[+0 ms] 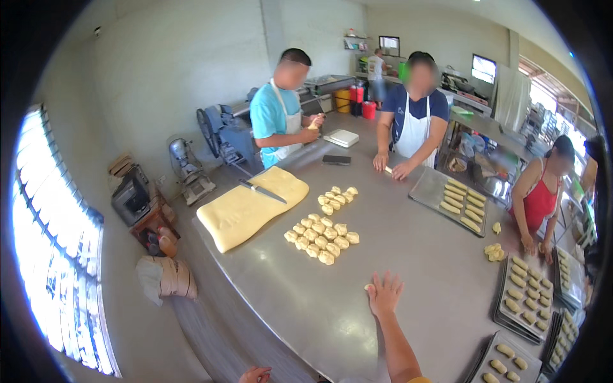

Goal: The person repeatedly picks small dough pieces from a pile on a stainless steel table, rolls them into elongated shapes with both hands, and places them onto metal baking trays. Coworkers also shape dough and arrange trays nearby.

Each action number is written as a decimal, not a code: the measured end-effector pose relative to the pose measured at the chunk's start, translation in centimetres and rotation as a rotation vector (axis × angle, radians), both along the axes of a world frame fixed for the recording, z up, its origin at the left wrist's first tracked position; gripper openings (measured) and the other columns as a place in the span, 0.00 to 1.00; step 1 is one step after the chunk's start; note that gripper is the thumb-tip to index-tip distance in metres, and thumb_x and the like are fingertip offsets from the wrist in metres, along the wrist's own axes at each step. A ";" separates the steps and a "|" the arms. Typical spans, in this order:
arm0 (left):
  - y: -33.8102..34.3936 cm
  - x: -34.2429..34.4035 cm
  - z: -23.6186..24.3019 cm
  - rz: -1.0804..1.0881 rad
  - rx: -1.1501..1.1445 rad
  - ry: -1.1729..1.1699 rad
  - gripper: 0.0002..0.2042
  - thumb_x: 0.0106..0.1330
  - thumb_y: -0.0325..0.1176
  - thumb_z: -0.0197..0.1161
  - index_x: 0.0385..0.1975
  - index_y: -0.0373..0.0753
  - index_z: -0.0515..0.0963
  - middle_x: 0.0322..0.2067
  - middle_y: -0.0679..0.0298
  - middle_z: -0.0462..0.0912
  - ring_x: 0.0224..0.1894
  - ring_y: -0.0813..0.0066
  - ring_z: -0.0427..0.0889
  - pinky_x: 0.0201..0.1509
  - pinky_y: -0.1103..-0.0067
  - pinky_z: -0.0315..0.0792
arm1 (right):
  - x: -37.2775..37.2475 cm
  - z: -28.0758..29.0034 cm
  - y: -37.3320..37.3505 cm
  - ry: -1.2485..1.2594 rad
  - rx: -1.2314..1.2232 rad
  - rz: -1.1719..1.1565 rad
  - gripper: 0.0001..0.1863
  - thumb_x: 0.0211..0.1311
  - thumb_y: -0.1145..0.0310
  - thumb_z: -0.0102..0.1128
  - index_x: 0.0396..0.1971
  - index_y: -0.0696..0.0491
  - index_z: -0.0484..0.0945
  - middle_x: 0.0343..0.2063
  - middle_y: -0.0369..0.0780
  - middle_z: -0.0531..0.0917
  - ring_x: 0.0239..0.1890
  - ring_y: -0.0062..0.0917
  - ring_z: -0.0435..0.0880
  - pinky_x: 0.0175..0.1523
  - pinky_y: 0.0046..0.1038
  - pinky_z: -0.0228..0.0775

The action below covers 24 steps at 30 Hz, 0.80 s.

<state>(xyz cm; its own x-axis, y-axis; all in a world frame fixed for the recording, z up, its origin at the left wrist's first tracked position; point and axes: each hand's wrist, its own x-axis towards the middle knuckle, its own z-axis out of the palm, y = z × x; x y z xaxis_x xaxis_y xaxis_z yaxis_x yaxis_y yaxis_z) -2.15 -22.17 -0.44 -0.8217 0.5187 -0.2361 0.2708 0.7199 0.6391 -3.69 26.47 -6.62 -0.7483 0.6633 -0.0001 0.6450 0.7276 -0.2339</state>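
Note:
My right hand (385,295) lies palm down on the metal table, fingers stretched and spread. Something pale shows at its thumb side, perhaps a bit of dough; what is under the palm is hidden. At the lower edge, off the table's side, my left hand (256,375) is partly cut off, its visible fingers loosely extended and no object showing in them. Beyond my right hand sit a cluster of dough pieces (322,237) and a smaller dough group (337,200). A knife (262,191) rests on a large dough slab (253,207) at the left.
Across the table (306,300), one co-worker holds dough and another presses a piece beside a tray of dough sticks (440,198). A person in a red apron (543,199) works at the right, near stacked trays (509,306) and loose dough (494,252). A dark flat object (336,160) lies farther back.

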 end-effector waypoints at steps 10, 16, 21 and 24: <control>4.2 -11.2 -1.7 -0.247 0.016 0.040 0.12 0.68 0.34 0.62 0.49 0.43 0.82 0.38 0.53 0.84 0.41 0.54 0.83 0.46 0.66 0.76 | -8.6 1.8 9.9 -0.076 -0.048 -0.328 0.38 0.73 0.34 0.27 0.77 0.37 0.48 0.78 0.43 0.39 0.78 0.51 0.31 0.75 0.62 0.21; 4.3 -13.9 -0.4 -0.556 0.116 0.004 0.14 0.71 0.35 0.59 0.54 0.44 0.80 0.44 0.53 0.82 0.46 0.53 0.81 0.49 0.67 0.74 | -5.9 2.4 3.8 -0.165 -0.119 -0.341 0.39 0.70 0.29 0.25 0.76 0.31 0.48 0.78 0.42 0.43 0.78 0.52 0.35 0.75 0.62 0.23; 2.6 -17.5 -1.1 -0.739 0.157 0.037 0.14 0.69 0.35 0.59 0.53 0.46 0.81 0.39 0.55 0.81 0.44 0.52 0.80 0.47 0.64 0.74 | -2.7 2.7 -4.8 -0.149 -0.139 -0.323 0.37 0.71 0.32 0.30 0.75 0.31 0.53 0.77 0.42 0.51 0.77 0.53 0.42 0.76 0.57 0.31; 1.4 -19.0 -1.2 -0.800 0.166 0.091 0.13 0.68 0.35 0.59 0.52 0.48 0.81 0.39 0.56 0.81 0.43 0.52 0.80 0.45 0.63 0.74 | -1.5 2.4 -9.8 -0.067 -0.070 -0.312 0.36 0.71 0.34 0.35 0.74 0.32 0.57 0.75 0.41 0.55 0.76 0.54 0.45 0.77 0.56 0.34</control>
<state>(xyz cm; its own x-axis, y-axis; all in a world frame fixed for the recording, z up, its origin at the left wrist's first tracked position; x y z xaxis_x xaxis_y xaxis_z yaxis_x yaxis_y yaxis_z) -21.15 -20.72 -1.67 -0.2014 0.9779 -0.0551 0.7180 0.1857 0.6708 -5.21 16.67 -4.23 -0.5056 0.8574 -0.0967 0.8501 0.4758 -0.2257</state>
